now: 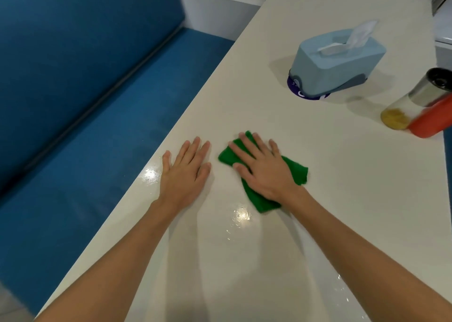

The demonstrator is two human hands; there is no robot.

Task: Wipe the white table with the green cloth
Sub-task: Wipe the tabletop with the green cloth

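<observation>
The white table [318, 187] runs from the near edge to the far right. A green cloth [297, 172] lies crumpled on it near the middle. My right hand [261, 167] presses flat on the cloth with fingers spread, covering its centre. My left hand [186, 172] rests flat on the bare tabletop just left of the cloth, fingers apart, holding nothing. Wet shiny patches show on the table near both wrists.
A light blue tissue box [340, 62] stands at the back right. A glass shaker with a metal cap [415, 101] and a red-orange bottle [433, 118] sit at the right edge. A blue bench seat [85, 138] runs along the table's left side.
</observation>
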